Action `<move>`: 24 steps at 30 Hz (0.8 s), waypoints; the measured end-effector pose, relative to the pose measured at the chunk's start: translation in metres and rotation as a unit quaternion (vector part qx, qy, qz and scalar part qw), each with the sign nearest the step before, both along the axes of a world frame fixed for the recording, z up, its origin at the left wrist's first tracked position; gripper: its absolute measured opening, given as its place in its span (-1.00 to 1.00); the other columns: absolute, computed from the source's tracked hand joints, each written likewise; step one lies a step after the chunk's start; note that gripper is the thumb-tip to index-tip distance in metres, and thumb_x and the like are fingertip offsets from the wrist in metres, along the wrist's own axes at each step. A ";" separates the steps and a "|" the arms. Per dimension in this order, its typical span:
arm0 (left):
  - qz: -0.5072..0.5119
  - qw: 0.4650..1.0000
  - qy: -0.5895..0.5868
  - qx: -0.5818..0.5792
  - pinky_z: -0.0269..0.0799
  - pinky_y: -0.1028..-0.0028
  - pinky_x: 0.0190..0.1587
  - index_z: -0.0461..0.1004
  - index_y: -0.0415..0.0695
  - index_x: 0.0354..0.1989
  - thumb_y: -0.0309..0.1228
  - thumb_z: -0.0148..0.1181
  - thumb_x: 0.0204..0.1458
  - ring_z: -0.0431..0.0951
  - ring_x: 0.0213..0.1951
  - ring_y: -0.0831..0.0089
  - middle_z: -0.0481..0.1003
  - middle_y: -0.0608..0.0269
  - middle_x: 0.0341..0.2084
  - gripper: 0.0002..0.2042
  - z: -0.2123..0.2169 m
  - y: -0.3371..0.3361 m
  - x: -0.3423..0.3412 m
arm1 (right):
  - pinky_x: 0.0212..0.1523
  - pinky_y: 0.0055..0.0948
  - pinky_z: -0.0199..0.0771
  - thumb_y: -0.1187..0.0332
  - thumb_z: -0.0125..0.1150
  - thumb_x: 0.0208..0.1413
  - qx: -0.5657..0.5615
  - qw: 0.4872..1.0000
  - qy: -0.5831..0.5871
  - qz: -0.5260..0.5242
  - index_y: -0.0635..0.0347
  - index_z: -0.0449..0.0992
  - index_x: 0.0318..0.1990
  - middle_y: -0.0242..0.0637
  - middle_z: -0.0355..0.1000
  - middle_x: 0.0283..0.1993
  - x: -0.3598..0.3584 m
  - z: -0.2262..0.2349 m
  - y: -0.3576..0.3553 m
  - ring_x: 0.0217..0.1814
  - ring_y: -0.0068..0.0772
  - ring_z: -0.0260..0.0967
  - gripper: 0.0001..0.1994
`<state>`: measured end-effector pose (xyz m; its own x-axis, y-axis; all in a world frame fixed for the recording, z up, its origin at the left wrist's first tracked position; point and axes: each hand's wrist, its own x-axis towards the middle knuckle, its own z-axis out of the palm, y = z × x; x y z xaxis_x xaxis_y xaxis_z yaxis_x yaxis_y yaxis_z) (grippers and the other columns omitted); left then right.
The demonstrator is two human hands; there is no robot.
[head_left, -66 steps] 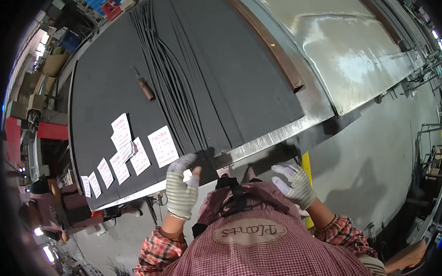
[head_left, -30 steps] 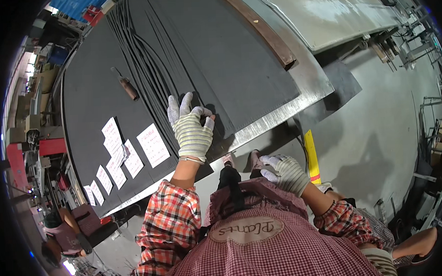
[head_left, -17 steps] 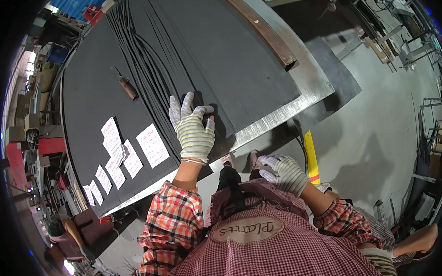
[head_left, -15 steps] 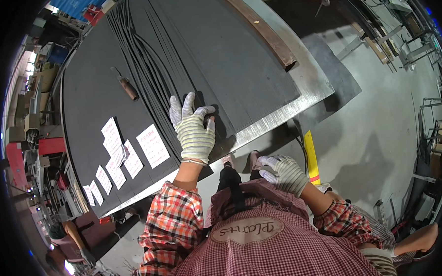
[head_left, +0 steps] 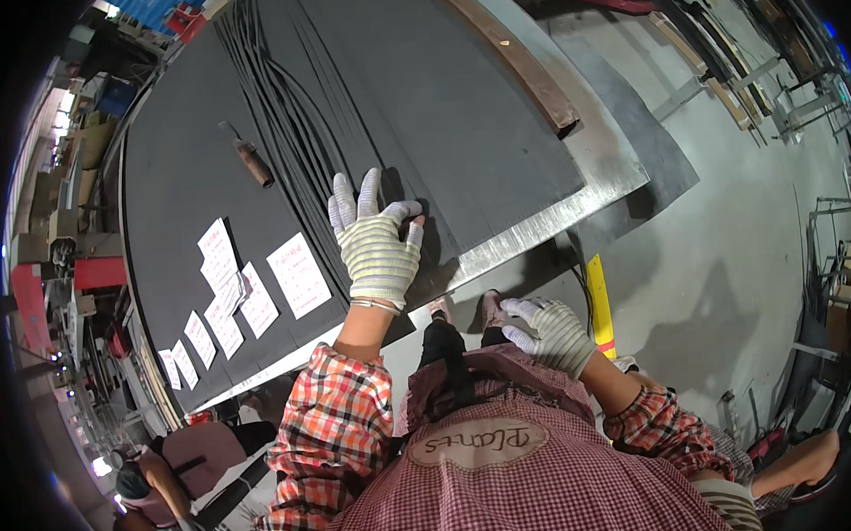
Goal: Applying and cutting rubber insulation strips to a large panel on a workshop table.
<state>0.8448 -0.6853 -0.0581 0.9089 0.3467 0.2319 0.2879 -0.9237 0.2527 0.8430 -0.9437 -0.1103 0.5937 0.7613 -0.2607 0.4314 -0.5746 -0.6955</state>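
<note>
Pressing flat with fingers spread, the gloved left hand (head_left: 379, 244) rests on the large dark grey sheet (head_left: 418, 104), near the metal table's bright front edge (head_left: 538, 224). The sheet's long axis runs away from the person, alongside cut black strips (head_left: 276, 111). The gloved right hand (head_left: 550, 331) hangs loosely curled and empty below the edge, over open concrete floor (head_left: 729, 252).

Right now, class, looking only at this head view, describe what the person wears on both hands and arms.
The left hand wears a knitted work glove, pale with fine greenish-yellow stripes and whitish fingertips. The right hand wears a similar whitish striped knit glove. Both forearms are covered by plaid sleeves in red, orange and white checks, the left sleeve and the right sleeve. No cables show.
</note>
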 end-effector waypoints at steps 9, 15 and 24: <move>0.036 0.999 -0.004 -0.025 -0.18 0.12 0.30 0.59 0.03 -0.49 -0.30 0.33 -0.25 -0.09 0.30 -0.01 0.22 0.15 0.17 -0.88 -0.004 0.000 0.011 | 0.01 -0.14 0.30 0.08 0.04 0.02 0.004 1.000 -0.001 0.007 0.19 0.38 0.00 0.01 0.42 -0.15 -0.002 -0.001 0.001 -0.09 0.02 0.37 -0.55; 0.027 0.999 0.010 -0.027 -0.16 0.12 0.30 0.57 0.00 -0.46 -0.35 0.33 -0.26 -0.08 0.30 -0.03 0.23 0.15 0.17 -0.86 -0.006 0.001 0.012 | 0.03 -0.13 0.28 0.04 0.04 0.02 -0.037 0.999 0.018 0.017 0.11 0.36 0.03 -0.11 0.38 0.01 -0.003 0.000 0.001 -0.01 0.00 0.33 -0.53; 0.065 0.903 -0.144 -0.400 0.27 0.64 -0.41 0.42 -0.25 -0.27 -0.55 0.15 -0.04 0.32 -0.47 0.65 0.39 0.30 -0.33 -0.85 0.033 -0.023 -0.108 | 0.03 -0.29 0.33 0.07 0.09 0.07 0.123 0.980 0.158 -0.006 0.17 0.40 -0.01 -0.05 0.44 -0.09 -0.006 0.023 0.037 -0.02 -0.08 0.39 -0.57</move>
<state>0.7368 -0.7087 -0.0250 0.7901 0.6078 0.0797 0.1974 -0.3753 0.9056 0.8371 -0.9063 -0.0877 0.5215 0.8180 -0.2427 0.1670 -0.3768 -0.9111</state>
